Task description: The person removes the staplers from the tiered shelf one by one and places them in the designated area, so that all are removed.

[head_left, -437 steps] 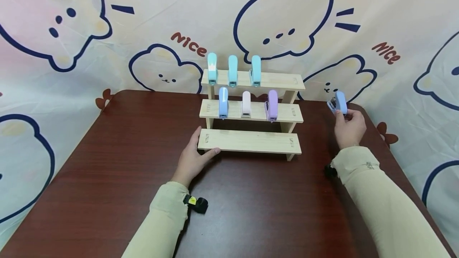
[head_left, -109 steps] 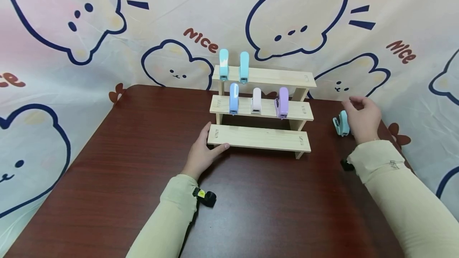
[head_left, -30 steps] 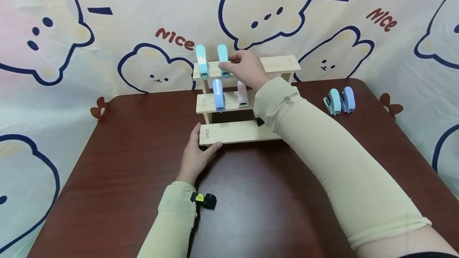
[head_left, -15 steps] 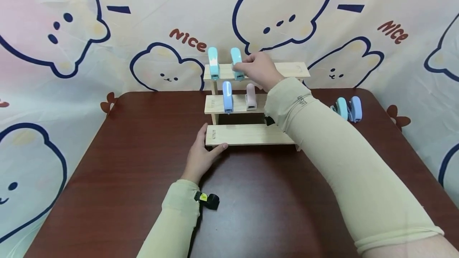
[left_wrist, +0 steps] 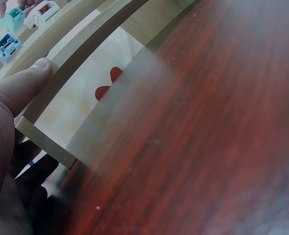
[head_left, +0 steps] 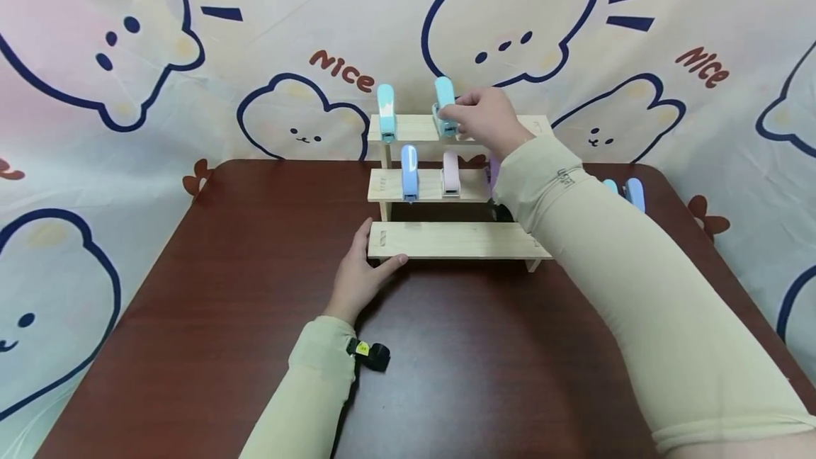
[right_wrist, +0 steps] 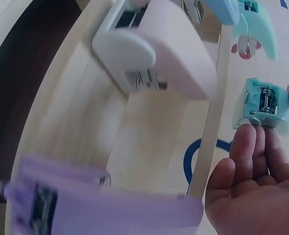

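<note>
My right hand (head_left: 494, 121) pinches a light teal stapler (head_left: 444, 94) at the top shelf of a three-tier wooden rack; the right wrist view shows its spring end against the fingers. Another teal stapler (head_left: 386, 112) stands at that shelf's left end. On the middle shelf are a blue stapler (head_left: 410, 172), a pale pink stapler (head_left: 450, 172) and a purple stapler (right_wrist: 110, 210), the last mostly hidden behind my right sleeve in the head view. My left hand (head_left: 357, 278) grips the left end of the bottom shelf (head_left: 455, 240), thumb over its front edge.
On the table's right side stand a blue stapler (head_left: 635, 193) and a teal stapler (head_left: 610, 185), both partly behind my right sleeve. The dark wooden table (head_left: 242, 261) meets a printed cloth backdrop (head_left: 268, 13) at the back.
The blue stapler once in my right hand and a teal one from the top shelf now stand on the table at right. The second teal stapler has shifted right along the shelf; my left hand keeps its grip.
</note>
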A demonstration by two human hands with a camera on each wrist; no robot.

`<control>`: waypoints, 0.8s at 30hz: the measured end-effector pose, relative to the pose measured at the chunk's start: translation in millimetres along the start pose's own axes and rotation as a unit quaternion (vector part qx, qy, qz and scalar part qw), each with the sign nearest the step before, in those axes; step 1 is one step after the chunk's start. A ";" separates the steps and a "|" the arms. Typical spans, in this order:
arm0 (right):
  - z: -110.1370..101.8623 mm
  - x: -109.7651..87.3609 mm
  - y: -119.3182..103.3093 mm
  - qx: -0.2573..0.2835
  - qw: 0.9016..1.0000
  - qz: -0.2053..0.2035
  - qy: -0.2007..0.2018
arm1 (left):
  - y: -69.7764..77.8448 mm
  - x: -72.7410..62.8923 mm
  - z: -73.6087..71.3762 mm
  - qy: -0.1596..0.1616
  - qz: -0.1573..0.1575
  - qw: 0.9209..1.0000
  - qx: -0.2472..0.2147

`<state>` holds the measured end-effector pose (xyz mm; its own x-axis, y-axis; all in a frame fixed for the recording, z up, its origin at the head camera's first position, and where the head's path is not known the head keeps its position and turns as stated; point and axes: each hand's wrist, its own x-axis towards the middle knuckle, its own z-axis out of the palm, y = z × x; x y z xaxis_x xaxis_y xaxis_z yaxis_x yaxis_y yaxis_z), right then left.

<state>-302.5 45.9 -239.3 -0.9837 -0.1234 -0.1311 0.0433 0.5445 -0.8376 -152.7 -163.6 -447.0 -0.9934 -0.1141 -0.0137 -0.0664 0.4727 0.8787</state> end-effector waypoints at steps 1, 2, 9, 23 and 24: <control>-3.3 -1.2 0.9 -0.007 1.000 0.001 0.003 | 0.3 0.3 0.2 -0.001 0.001 1.000 -0.001; -6.4 -2.1 2.3 -0.012 1.000 0.000 0.006 | 0.5 0.7 0.2 -0.002 0.003 1.000 -0.002; -23.9 -6.0 11.6 -0.018 1.000 0.008 0.017 | -2.5 -0.7 -0.4 0.001 0.004 1.000 -0.008; -65.9 -18.1 39.9 -0.003 0.999 0.011 0.045 | -1.4 -0.1 -0.1 0.000 0.003 1.000 -0.006; -67.6 -18.4 42.6 0.000 0.999 0.012 0.048 | -1.5 -0.1 -0.5 0.000 0.003 1.000 -0.006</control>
<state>-294.4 127.5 -236.8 -0.9946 -0.0301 -0.0997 0.0672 0.5466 -0.8347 -152.4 -164.7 -448.0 -0.9937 -0.1116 -0.0091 -0.0600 0.4620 0.8848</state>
